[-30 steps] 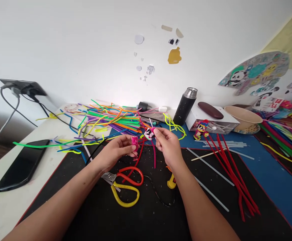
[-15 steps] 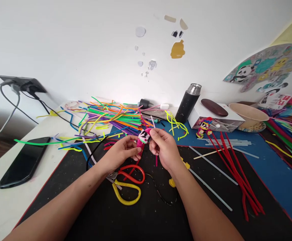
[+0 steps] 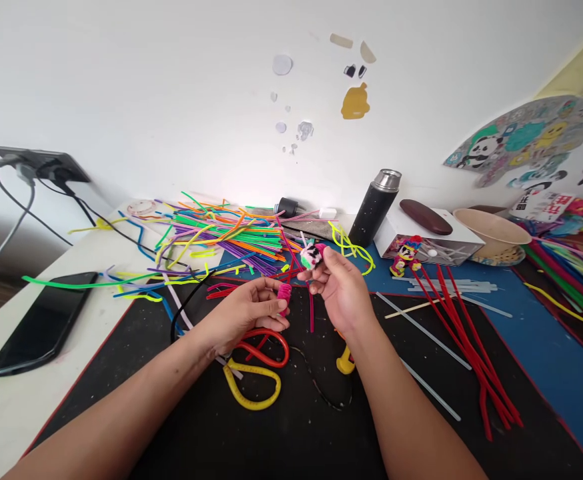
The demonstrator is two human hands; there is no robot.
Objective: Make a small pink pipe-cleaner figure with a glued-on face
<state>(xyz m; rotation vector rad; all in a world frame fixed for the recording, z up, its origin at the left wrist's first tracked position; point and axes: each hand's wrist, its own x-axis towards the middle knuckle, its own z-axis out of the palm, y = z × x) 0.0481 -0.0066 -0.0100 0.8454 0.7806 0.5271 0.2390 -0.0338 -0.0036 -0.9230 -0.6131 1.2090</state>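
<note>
Patterned head (image 3: 311, 256) got pulled away from the pink coil (image 3: 285, 297): it's pinched by the right hand (image 3: 345, 293), just beyond and right of the left hand (image 3: 251, 307), whose grip's got the coil held near-upright.

Leaving a small gap between the left hand (image 3: 256, 307) and the right hand (image 3: 342, 290), narrowing at the pink coil (image 3: 285, 299) and the doll head (image 3: 311, 255). Running into the scissors (image 3: 253, 369) just nearer than the left hand, and the yellow tool (image 3: 345, 363) beside the right forearm (image 3: 406, 380). Crossing a thin dark cord (image 3: 341, 407) between those two. Finding most room on the black mat (image 3: 296, 447), between the forearms (image 3: 146, 400), closer in than the scissors. Bumping into a big heap of colorful sticks (image 3: 251, 233) past the left hand. Meeting the black bottle (image 3: 371, 215) and white box (image 3: 455, 232) past the right hand. Getting blocked by clear rods (image 3: 424, 331) and red sticks (image 3: 476, 360), right of the right forearm.
</note>
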